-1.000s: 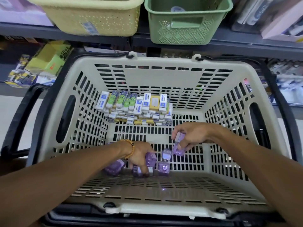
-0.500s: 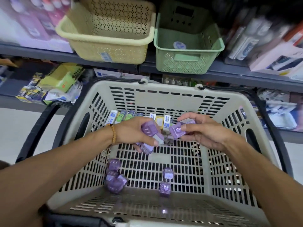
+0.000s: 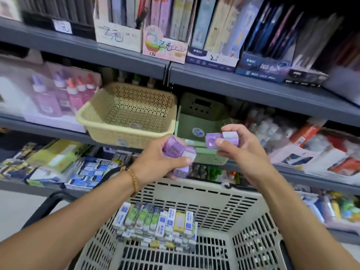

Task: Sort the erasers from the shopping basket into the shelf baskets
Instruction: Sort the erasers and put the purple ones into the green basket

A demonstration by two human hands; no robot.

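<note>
My left hand (image 3: 155, 160) grips a few purple erasers (image 3: 175, 148), raised above the far rim of the beige shopping basket (image 3: 210, 201). My right hand (image 3: 241, 151) pinches another purple eraser (image 3: 214, 140) just in front of the green shelf basket (image 3: 198, 121). The yellow shelf basket (image 3: 126, 114) stands to its left and holds nothing that I can see. A stack of white, green and yellow boxed erasers (image 3: 155, 221) leans against the shopping basket's far wall.
Grey shelves (image 3: 253, 84) carry pen boxes above and glue bottles (image 3: 64, 92) at left. Packaged stationery fills the lower shelf (image 3: 81, 172). The shopping basket's black handle (image 3: 48, 203) hangs at left.
Both hands lifted out of the shopping basket with purple erasers and rose toward the shelf baskets. The view tilted upward, so the loose purple erasers on the basket floor dropped out of sight.
</note>
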